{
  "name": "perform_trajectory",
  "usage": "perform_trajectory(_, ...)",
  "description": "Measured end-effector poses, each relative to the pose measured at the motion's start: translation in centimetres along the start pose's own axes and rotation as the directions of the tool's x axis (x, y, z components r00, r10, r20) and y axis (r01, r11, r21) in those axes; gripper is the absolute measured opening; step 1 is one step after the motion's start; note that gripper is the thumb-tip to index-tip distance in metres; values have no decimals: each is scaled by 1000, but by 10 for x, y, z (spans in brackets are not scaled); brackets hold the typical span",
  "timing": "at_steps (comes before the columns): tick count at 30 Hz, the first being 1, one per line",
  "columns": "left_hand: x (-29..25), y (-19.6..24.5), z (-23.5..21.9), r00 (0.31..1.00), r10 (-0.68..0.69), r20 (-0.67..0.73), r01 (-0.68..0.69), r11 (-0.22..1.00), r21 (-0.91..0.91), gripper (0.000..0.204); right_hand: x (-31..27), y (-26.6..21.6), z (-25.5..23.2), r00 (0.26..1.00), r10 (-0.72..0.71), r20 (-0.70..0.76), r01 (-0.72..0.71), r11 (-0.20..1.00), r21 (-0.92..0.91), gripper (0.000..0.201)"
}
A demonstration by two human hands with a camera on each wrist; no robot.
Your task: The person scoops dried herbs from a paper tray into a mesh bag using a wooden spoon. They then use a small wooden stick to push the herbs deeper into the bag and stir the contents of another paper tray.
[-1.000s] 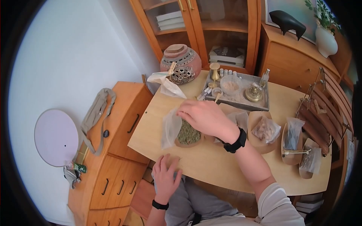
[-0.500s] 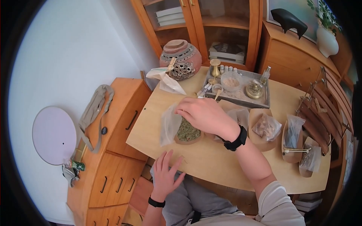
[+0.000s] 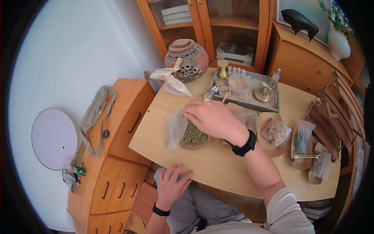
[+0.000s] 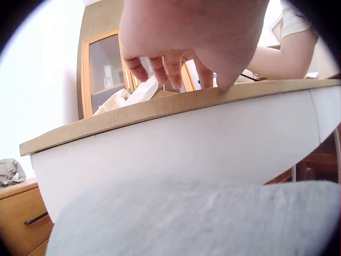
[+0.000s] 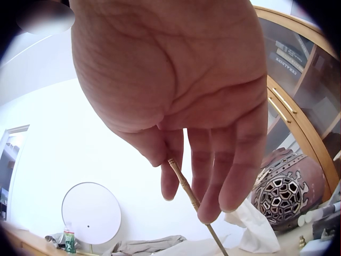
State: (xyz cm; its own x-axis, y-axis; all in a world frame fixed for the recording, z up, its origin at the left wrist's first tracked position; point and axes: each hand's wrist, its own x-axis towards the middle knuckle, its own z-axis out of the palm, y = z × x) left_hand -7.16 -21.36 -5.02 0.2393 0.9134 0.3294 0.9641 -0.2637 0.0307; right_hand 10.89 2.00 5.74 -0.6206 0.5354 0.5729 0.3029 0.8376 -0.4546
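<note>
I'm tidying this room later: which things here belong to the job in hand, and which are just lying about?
Seemingly in use:
slim rod, held in the right hand
dried herbs, below that hand
translucent wrapping beside them

Seemingly lying about:
round pale disc
strapped grey cloth
black sculpture
white vase

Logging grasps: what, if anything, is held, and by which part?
The right grip pinches a thin rod near its ridged upper end; the left grip holds nothing.
</note>
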Motion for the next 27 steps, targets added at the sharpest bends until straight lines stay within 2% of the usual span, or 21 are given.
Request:
perform_trajectory(2,-7,-2,7,998,28,-53,-27,999,17,36,0,0,0,1000,-3,-1,3,1000,6,21)
perform_trajectory(4,-14,-5,11,974,136,-180,-119,988,102,30,0,0,0,1000,-5,-2,5,1000,10,21)
perform_trajectory(10,-11,3,4,954,217,-205,-195,973,123,30,0,-1,0,1000,-6,9,6,1000,5,21)
perform_trajectory(11,-11,4,6,955,214,-205,-192,974,123,30,0,-2,-2,1000,3,19,-3,1000,2,21)
perform_trajectory(13,-8,7,12,955,101,-279,-126,989,-75,21,1,-3,-2,1000,11,28,-11,1000,-1,21)
perform_trajectory(14,-5,10,13,954,102,-281,-128,989,-73,21,1,-1,-1,1000,9,28,-9,1000,-7,21)
perform_trajectory(15,-2,14,13,955,-155,-252,58,933,-356,13,1,0,-2,1000,8,28,-8,1000,-12,22)
perform_trajectory(16,0,19,13,908,-390,-150,230,765,-602,6,0,0,-2,1000,8,28,-8,1000,-12,22)
perform_trajectory(17,4,22,11,908,-391,-149,230,764,-602,6,0,1,-3,1000,6,19,-5,1000,-15,22)
perform_trajectory(18,9,25,9,831,-556,-5,306,464,-831,5,0,1,-4,1000,2,11,-2,1000,-17,22)
perform_trajectory(19,14,26,6,738,-648,187,323,95,-942,9,1,0,-6,1000,-1,15,1,1000,-16,22)
perform_trajectory(20,18,25,1,735,-652,186,322,94,-942,9,1,-1,-9,998,30,59,-28,999,-27,23)
perform_trajectory(22,25,18,-9,720,-601,348,345,-124,-930,13,3,-2,-10,993,57,100,-54,998,-38,24)
perform_trajectory(26,41,14,-13,736,-588,335,316,-139,-938,12,2,-1,-9,997,40,69,-38,999,-32,23)
perform_trajectory(27,45,15,-14,742,-595,308,310,-102,-945,12,1,-1,-8,999,25,37,-24,1000,-19,22)
